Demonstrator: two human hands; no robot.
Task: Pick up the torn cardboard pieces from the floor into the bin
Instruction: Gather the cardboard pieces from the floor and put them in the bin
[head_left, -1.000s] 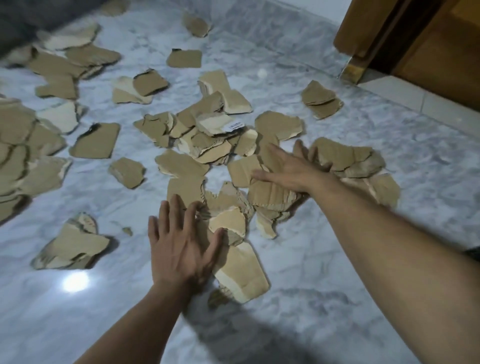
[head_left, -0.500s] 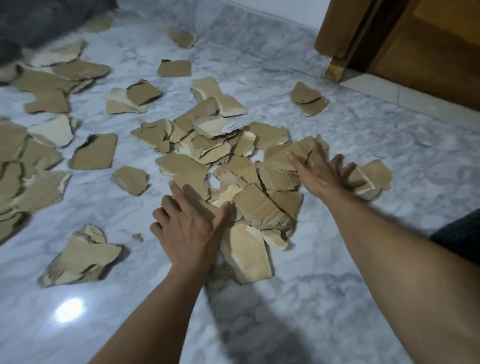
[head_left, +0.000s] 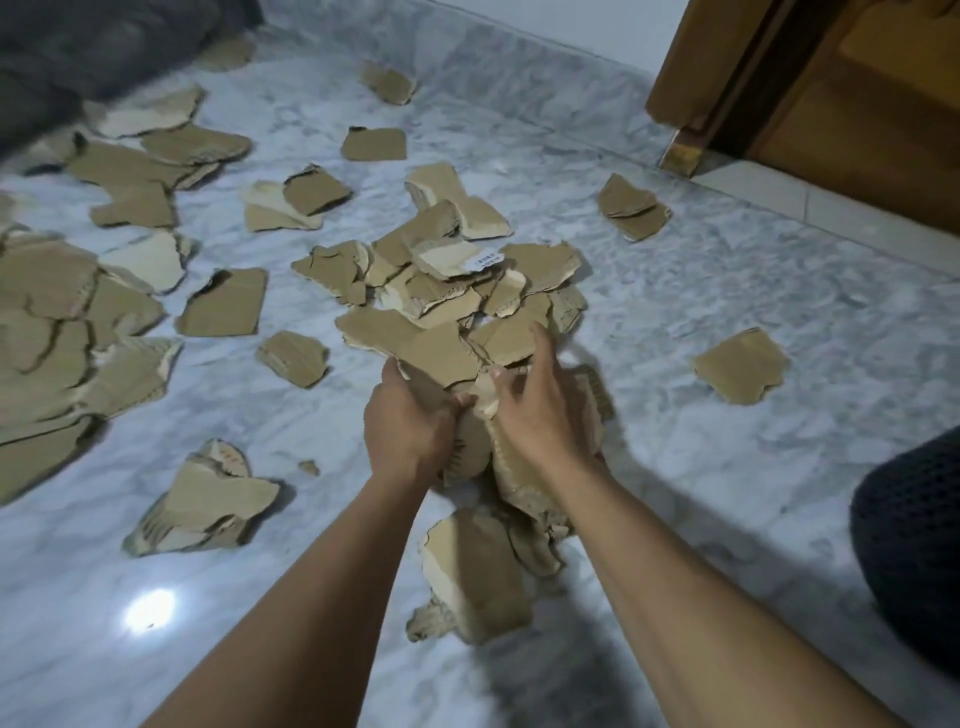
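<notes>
Torn brown cardboard pieces lie scattered over the marble floor (head_left: 701, 291). A bunch of cardboard pieces (head_left: 447, 353) is squeezed between both hands at the centre. My left hand (head_left: 408, 426) grips the bunch from the left with curled fingers. My right hand (head_left: 540, 410) clamps it from the right, thumb on top. Behind the hands a heap of pieces (head_left: 447, 275) remains on the floor. One large piece (head_left: 475, 571) lies under my forearms. A dark mesh bin (head_left: 914, 545) shows at the right edge, only partly in view.
More cardboard lies at the left (head_left: 62, 322), front left (head_left: 208, 504), far back (head_left: 374, 144) and right (head_left: 740, 366). A wooden door frame (head_left: 691, 104) stands at the upper right. A dark sofa or cushion (head_left: 78, 52) fills the upper left corner.
Both hands were flat and apart, sweeping pieces inward. Now they have come together and closed round a gathered bunch, which looks slightly lifted off the floor.
</notes>
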